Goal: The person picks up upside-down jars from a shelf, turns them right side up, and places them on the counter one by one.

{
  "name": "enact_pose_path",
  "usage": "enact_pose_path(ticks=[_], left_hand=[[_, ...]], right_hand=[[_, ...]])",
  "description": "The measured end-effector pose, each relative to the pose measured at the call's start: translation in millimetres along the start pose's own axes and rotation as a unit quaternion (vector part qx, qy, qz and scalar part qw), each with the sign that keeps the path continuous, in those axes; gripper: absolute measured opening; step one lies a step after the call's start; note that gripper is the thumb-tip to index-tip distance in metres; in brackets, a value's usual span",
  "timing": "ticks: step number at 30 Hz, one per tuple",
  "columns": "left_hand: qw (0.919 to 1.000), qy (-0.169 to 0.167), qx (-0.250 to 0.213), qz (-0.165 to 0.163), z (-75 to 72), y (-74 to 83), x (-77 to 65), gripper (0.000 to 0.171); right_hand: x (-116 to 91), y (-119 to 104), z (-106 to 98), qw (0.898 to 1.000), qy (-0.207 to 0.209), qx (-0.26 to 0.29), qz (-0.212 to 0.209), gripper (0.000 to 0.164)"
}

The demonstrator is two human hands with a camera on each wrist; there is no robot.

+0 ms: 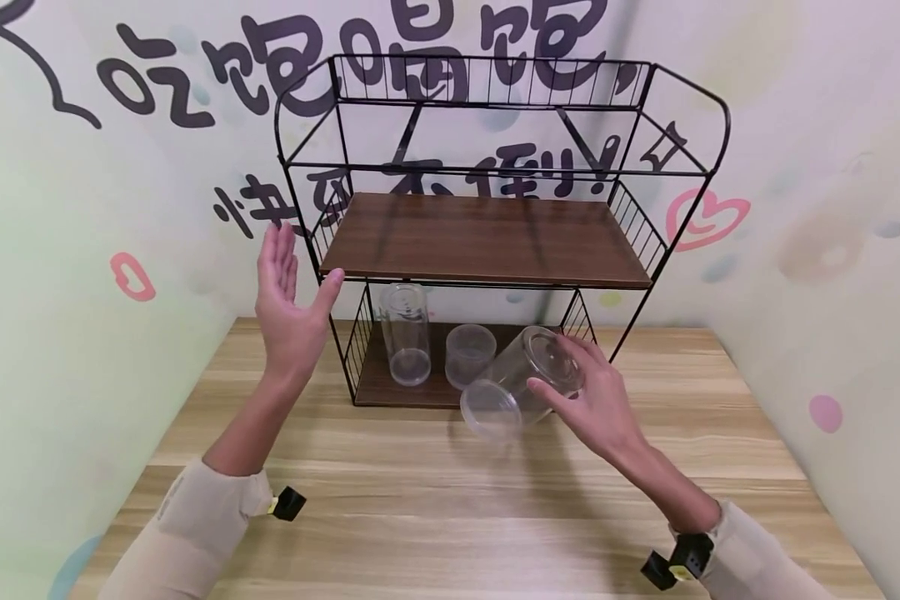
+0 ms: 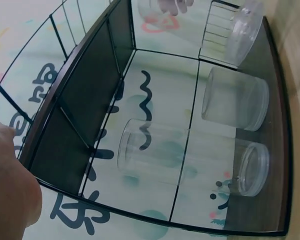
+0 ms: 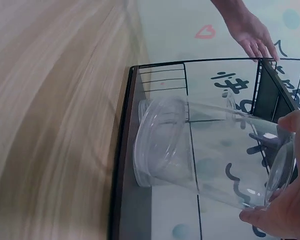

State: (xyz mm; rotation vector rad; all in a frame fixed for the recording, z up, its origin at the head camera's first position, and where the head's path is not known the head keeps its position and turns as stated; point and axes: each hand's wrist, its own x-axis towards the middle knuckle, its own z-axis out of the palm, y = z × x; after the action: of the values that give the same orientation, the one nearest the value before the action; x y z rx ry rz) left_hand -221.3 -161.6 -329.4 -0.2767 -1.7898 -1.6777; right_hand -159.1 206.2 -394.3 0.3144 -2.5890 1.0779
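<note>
My right hand (image 1: 600,404) grips one end of a large clear plastic jar (image 1: 512,373), thumb on the near side and fingers over the far side. The jar tilts in front of the lower shelf, its other end pointing down and left. On the lower shelf (image 1: 371,385) stand a tall clear jar (image 1: 405,333) at the left and a shorter clear jar (image 1: 468,354) beside it. My left hand (image 1: 292,321) is raised at the rack's left side, fingers straight and thumb spread, holding nothing. Whether it touches the black wire rack (image 1: 291,196) I cannot tell.
The rack's brown middle board (image 1: 487,237) lies above the jars, with black bars and side grids around. The wooden table (image 1: 435,508) spreads in front. Walls with lettering and painted hearts (image 1: 708,221) close in behind and at both sides.
</note>
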Motion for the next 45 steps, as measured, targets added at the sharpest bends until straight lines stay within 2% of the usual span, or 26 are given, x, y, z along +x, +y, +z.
enact_pose_path(ticks=[3, 7, 12, 14, 17, 20, 22, 24, 26, 28, 32, 36, 39, 41, 45], left_hand=[[0.9994, 0.027, 0.007, 0.018, 0.1, 8.6, -10.7, 0.088], [0.9979, 0.044, 0.008, 0.048, 0.9, 18.6, -26.6, 0.083], [0.9892, 0.069, -0.015, 0.129, 1.0, 8.6, -45.5, 0.075], [0.9848, 0.066, -0.028, 0.158, 1.5, 2.1, -53.3, 0.071], [0.9825, 0.032, -0.046, 0.178, 4.0, -4.3, -64.9, 0.068], [0.9838, -0.037, -0.048, 0.169, 6.9, -10.3, -76.0, 0.069], [0.9836, -0.090, -0.032, 0.153, 8.7, -14.8, -83.0, 0.074], [0.9808, -0.143, -0.005, 0.132, 10.2, -18.8, -89.5, 0.083], [0.9756, -0.188, 0.013, 0.113, 11.6, -22.5, -95.5, 0.094], [0.9696, -0.224, 0.026, 0.094, 13.0, -24.9, -101.1, 0.104], [0.9596, -0.271, 0.022, 0.073, 16.4, -27.2, -111.3, 0.116], [0.9534, -0.296, 0.015, 0.058, 20.8, -27.1, -120.3, 0.125], [0.9511, -0.305, 0.004, 0.049, 25.5, -27.3, -125.5, 0.133], [0.9518, -0.303, -0.001, 0.046, 28.4, -27.8, -127.7, 0.135], [0.9556, -0.292, -0.014, 0.035, 29.8, -27.4, -129.6, 0.129]], right_hand=[[-3, 1, 4, 0.999, 0.003, 0.038, 0.018, 0.072], [-8, 1, 8, 0.994, 0.000, 0.094, 0.055, 0.070], [-14, -1, 10, 0.984, -0.009, 0.151, 0.093, 0.067], [-15, -3, 11, 0.978, -0.013, 0.182, 0.100, 0.065], [-15, -5, 11, 0.967, -0.016, 0.229, 0.110, 0.061], [-16, -9, 12, 0.949, -0.019, 0.292, 0.117, 0.056], [-17, -12, 14, 0.930, -0.021, 0.346, 0.118, 0.054], [-17, -16, 17, 0.907, -0.019, 0.403, 0.118, 0.054], [-17, -21, 19, 0.883, -0.012, 0.456, 0.115, 0.054], [-17, -25, 21, 0.866, -0.002, 0.487, 0.111, 0.054], [-16, -32, 24, 0.834, 0.018, 0.540, 0.113, 0.051], [-18, -36, 26, 0.805, 0.027, 0.577, 0.134, 0.033], [-20, -37, 28, 0.793, 0.022, 0.592, 0.141, 0.021], [-21, -37, 28, 0.789, 0.014, 0.598, 0.139, 0.021], [-24, -35, 30, 0.793, -0.009, 0.597, 0.122, 0.025]])
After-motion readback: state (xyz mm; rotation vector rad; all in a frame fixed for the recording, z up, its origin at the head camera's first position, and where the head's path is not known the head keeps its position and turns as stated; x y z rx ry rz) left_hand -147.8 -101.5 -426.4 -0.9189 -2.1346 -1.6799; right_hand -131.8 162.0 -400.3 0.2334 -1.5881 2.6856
